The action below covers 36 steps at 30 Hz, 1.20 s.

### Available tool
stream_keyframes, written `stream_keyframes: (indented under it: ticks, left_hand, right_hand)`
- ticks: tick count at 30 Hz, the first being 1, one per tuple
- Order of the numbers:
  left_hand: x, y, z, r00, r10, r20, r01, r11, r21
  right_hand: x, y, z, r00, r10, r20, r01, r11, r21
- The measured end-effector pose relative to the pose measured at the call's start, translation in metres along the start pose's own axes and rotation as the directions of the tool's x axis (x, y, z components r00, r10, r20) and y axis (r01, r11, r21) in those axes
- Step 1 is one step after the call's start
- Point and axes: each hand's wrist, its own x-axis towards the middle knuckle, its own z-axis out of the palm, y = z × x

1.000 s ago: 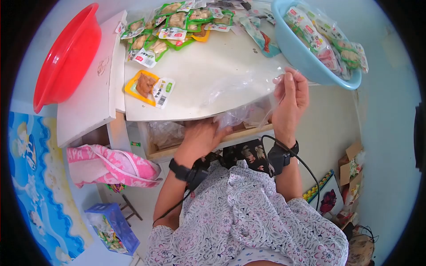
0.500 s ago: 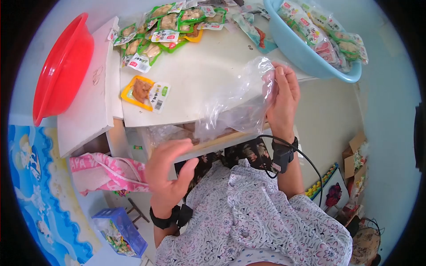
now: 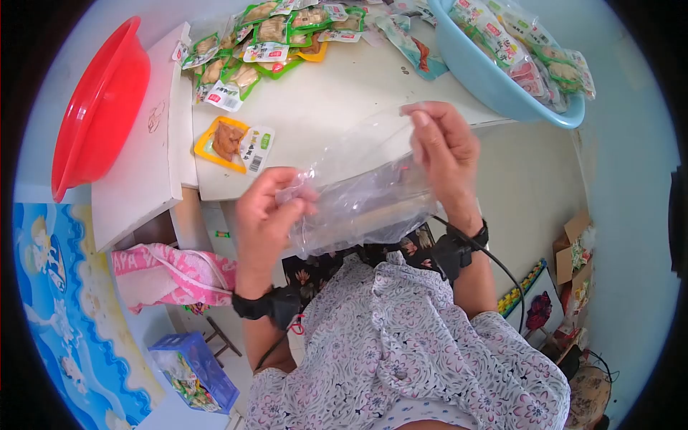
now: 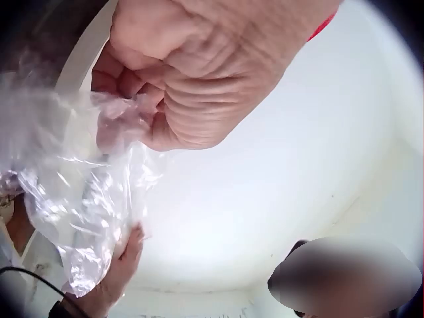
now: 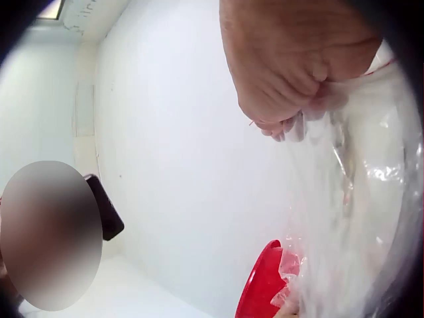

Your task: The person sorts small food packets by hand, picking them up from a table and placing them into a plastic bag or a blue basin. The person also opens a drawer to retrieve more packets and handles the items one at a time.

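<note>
A clear plastic bag [image 3: 358, 197] is stretched between both hands, over the table's front edge and the drawer below. My left hand [image 3: 265, 211] pinches its left side; in the left wrist view, the fingers of the left hand [image 4: 192, 73] curl onto the crinkled film. The bag's opposite upper corner is pinched by my right hand [image 3: 448, 154]. Seen from the right wrist, the right hand [image 5: 298, 59] has its fingertips closed on the bag [image 5: 358, 179]. A yellow-edged snack packet [image 3: 231, 143] lies on the white table [image 3: 322, 122], beyond the left hand.
Green-edged snack packets [image 3: 272, 32] are heaped at the table's back left. At the right, a blue basin [image 3: 466, 72] holds more packets. A red basin [image 3: 100, 107] leans at the far left, above a pink towel [image 3: 175, 276]. A blue crate [image 3: 193, 373] stands on the floor.
My left hand has come out of the drawer, swung back toward the body, then risen to grasp the bag. The right hand has pulled the bag up from the drawer, and it is now spread wide.
</note>
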Motion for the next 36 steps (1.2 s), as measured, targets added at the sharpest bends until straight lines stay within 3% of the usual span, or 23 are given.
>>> stream_keyframes:
  ticks: [2,9,12,15,17,19,21,24,27,30,33,36]
  left_hand:
    - [-0.003,-0.003,-0.023,0.996,0.050,-0.071,-0.048,0.998,0.035]
    - [-0.004,-0.007,-0.032,0.920,0.151,-0.362,-0.257,0.929,-0.265]
    - [0.000,0.002,-0.022,0.903,0.086,-0.421,-0.221,0.933,-0.283]
    - [0.000,-0.005,-0.018,0.940,0.034,-0.340,-0.127,0.959,-0.255]
    - [0.002,-0.012,-0.007,0.922,0.219,-0.318,-0.195,0.975,0.105]
    - [0.002,-0.019,-0.008,0.923,0.293,-0.250,-0.201,0.920,0.337]
    - [-0.001,-0.023,-0.017,0.946,0.265,-0.189,-0.158,0.882,0.444]
    - [-0.001,-0.017,-0.017,0.880,0.141,-0.454,-0.195,0.978,-0.075]
    - [-0.001,-0.005,-0.013,0.863,0.095,-0.496,-0.199,0.967,-0.161]
    - [0.000,-0.012,-0.018,0.852,0.189,-0.488,-0.253,0.965,-0.067]
    - [0.001,-0.013,-0.016,0.834,0.219,-0.507,-0.281,0.958,-0.048]
    - [0.012,-0.013,-0.025,0.772,0.454,-0.445,-0.223,0.849,0.480]
  right_hand:
    - [0.001,-0.004,-0.009,0.998,0.053,-0.030,-0.052,0.998,0.026]
    - [0.003,0.022,-0.001,0.989,0.101,-0.111,-0.094,0.993,0.067]
    - [0.008,0.032,-0.001,0.985,0.080,-0.150,-0.065,0.993,0.103]
    - [0.009,0.026,0.000,0.985,0.129,-0.112,-0.121,0.990,0.074]
    - [0.008,0.024,0.004,0.988,0.127,-0.087,-0.123,0.991,0.054]
    - [0.007,0.023,0.005,0.988,0.143,-0.054,-0.141,0.989,0.045]
    - [0.007,0.020,0.006,0.985,0.174,-0.009,-0.173,0.984,0.042]
    - [0.005,0.016,0.007,0.977,0.211,0.013,-0.211,0.977,0.021]
    - [0.001,0.009,0.004,0.954,0.280,0.111,-0.282,0.960,-0.005]
    - [-0.006,0.013,0.000,0.933,0.323,0.159,-0.342,0.934,0.108]
    - [-0.011,0.018,-0.015,0.913,0.309,0.266,-0.332,0.942,0.044]
    - [-0.007,0.022,-0.019,0.968,0.231,0.102,-0.220,0.969,-0.107]
